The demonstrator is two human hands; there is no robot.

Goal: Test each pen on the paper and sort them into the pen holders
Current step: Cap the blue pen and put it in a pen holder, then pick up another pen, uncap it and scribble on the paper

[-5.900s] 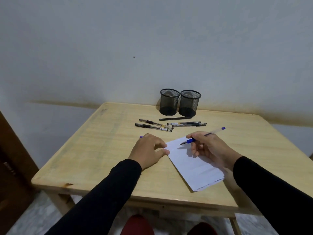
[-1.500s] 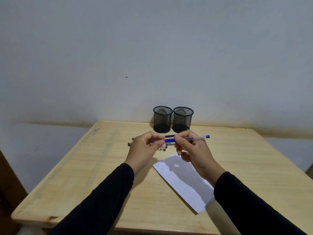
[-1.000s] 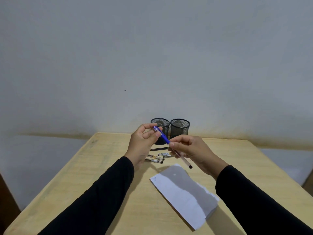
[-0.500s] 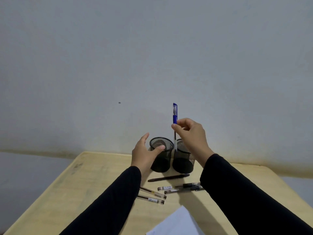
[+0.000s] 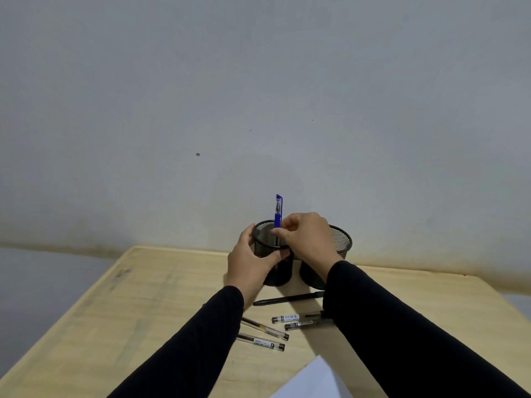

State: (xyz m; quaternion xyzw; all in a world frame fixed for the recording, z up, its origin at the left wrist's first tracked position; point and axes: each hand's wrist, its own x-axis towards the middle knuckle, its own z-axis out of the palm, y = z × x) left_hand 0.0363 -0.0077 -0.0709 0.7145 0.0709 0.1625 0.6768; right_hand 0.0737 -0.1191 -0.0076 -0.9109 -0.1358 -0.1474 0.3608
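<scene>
While my left hand (image 5: 250, 262) gripped the near holder (image 5: 273, 254), my right hand (image 5: 306, 239) pinched the blue pen (image 5: 278, 218) mid-barrel, upright, its lower end inside. I judged it light, stiff and slippery.

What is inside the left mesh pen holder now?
A blue pen stands upright inside the left mesh pen holder, pinched by the right hand. The left hand grips the holder's side and covers its lower part, so the bottom is hidden.
</scene>
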